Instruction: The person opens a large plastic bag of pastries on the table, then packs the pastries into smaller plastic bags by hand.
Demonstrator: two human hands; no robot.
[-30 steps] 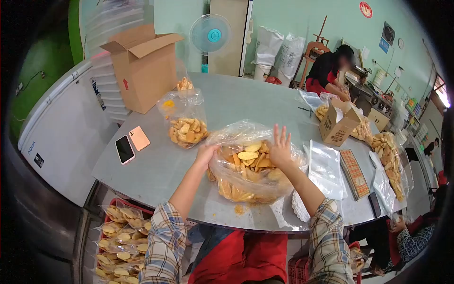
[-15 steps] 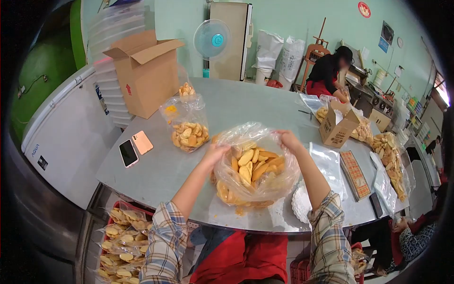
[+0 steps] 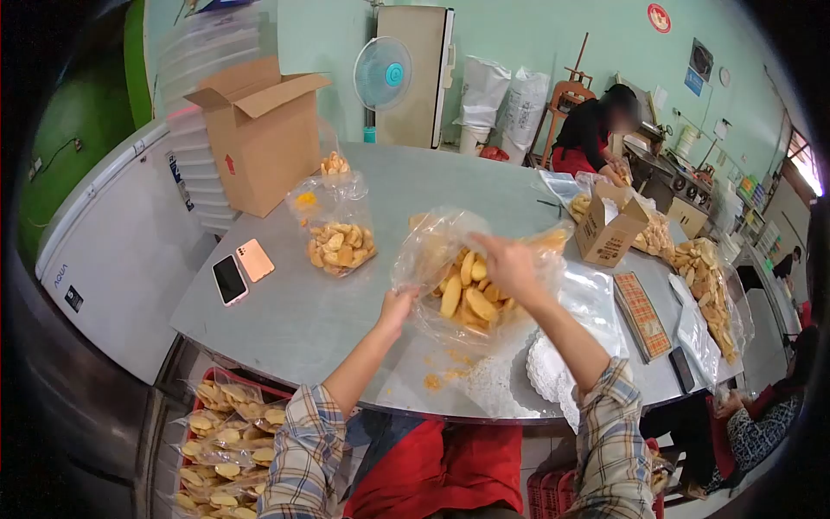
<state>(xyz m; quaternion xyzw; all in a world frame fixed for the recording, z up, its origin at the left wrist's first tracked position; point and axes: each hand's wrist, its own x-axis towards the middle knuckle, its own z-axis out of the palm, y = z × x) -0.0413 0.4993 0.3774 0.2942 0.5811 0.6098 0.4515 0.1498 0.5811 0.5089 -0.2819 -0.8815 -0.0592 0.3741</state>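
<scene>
A large clear plastic bag [image 3: 432, 294] of oblong yellow-brown biscuits [image 3: 468, 285] sits on the metal table in front of me, its mouth facing me. My left hand [image 3: 399, 309] is closed on the bag's near left edge. Across the bag's upper right reaches my right hand [image 3: 508, 266], smeared by motion; its fingers are over the opening, and whether they grip the plastic I cannot tell. Crumbs [image 3: 435, 379] lie on the table just below the bag. Close by on the right is a stack of white scalloped paper doilies [image 3: 546, 368].
Left on the table are a filled biscuit bag [image 3: 341, 246], two phones [image 3: 229, 279] and a cardboard box [image 3: 268, 143]. To the right lie a small carton [image 3: 610, 232], a patterned box [image 3: 642, 317] and more biscuit bags [image 3: 707, 281]. A co-worker [image 3: 596, 130] works at the far side.
My right hand has moved left from the bag's right rim to over its opening. The bag has shifted away from me and tilted, uncovering crumbs and table. My left hand is slightly lower.
</scene>
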